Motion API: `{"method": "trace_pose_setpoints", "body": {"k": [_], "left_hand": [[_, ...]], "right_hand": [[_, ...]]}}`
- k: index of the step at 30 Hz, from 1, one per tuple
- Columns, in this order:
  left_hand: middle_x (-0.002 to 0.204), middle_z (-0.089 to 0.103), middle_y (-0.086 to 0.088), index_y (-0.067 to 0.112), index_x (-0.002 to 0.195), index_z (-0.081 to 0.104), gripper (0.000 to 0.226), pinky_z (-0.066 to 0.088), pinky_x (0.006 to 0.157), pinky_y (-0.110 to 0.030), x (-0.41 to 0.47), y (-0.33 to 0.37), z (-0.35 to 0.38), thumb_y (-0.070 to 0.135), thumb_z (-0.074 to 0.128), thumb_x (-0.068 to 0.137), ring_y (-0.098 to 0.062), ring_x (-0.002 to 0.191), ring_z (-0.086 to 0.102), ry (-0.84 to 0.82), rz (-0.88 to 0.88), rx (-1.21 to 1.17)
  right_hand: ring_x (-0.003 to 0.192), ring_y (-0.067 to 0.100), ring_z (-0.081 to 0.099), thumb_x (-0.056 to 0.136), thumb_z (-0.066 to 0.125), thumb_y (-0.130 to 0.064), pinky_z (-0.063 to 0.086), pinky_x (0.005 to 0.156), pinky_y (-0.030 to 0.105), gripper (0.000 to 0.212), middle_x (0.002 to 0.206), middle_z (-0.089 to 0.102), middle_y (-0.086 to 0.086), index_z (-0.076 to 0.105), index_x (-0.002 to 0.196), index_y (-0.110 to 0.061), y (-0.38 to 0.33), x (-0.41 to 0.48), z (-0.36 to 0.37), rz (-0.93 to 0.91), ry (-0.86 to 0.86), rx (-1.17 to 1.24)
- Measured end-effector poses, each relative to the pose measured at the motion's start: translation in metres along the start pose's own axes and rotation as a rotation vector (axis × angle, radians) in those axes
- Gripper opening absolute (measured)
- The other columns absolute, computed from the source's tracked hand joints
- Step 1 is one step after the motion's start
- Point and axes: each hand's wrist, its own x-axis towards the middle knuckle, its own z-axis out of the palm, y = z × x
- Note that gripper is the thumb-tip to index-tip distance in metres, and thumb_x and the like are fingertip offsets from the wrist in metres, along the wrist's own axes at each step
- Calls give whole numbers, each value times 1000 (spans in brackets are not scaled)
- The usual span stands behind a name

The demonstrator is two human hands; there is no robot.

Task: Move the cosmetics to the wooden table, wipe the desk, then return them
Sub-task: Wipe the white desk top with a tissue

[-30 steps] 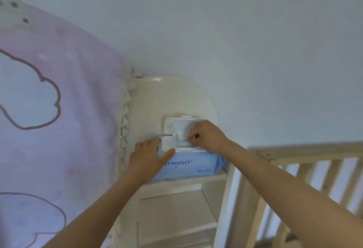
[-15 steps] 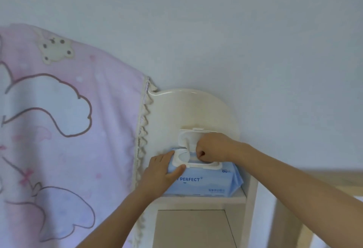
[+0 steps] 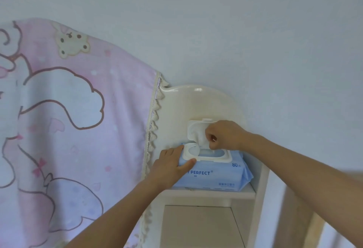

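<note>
A blue pack of wet wipes (image 3: 222,177) lies on the top board of a cream shelf unit (image 3: 208,193). Its white flip lid (image 3: 194,128) stands open. My left hand (image 3: 170,164) grips the pack's left end, thumb on the front, fingers on top beside the lid frame. Just above the opening, my right hand (image 3: 224,135) pinches a white wipe (image 3: 202,139) that sticks up out of the pack. No cosmetics, desk or wooden table are in view.
A pink cartoon-print curtain (image 3: 68,130) with a lace edge hangs left of the shelf. The shelf's rounded cream back panel (image 3: 188,102) stands against a pale wall. A lower shelf compartment (image 3: 198,226) opens below. A blurred wooden rail (image 3: 294,218) is at the right.
My right hand dipped into the pack's opening and now rises with a wipe pinched in it. The left hand stays on the pack. The view has tilted upward.
</note>
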Motion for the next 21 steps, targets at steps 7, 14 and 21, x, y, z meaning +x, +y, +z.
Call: {"method": "trace_pose_setpoints", "body": {"k": [7, 14, 21], "left_hand": [[137, 39, 2, 27, 142, 19, 61, 34, 99, -35, 0, -1, -1, 53, 39, 90, -20, 125, 30, -18, -12, 51], [136, 40, 3, 30, 141, 21, 59, 36, 99, -37, 0, -2, 0, 54, 37, 90, -20, 124, 31, -39, -15, 66], [136, 41, 1, 28, 141, 20, 62, 35, 97, -36, 0, 0, 0, 56, 36, 89, -19, 126, 32, -34, -52, 92]], "right_hand": [[53, 3, 40, 71, 61, -3, 35, 55, 19, 30, 56, 47, -10, 44, 52, -20, 11, -2, -52, 124, 327, 351], [46, 5, 53, 79, 56, 1, 40, 44, 11, 21, 58, 53, -1, 54, 61, -9, 19, -4, -73, 234, 550, 709], [47, -1, 58, 82, 52, 0, 47, 51, 15, 26, 63, 59, -2, 55, 61, -14, 17, -16, -117, 241, 746, 921]]}}
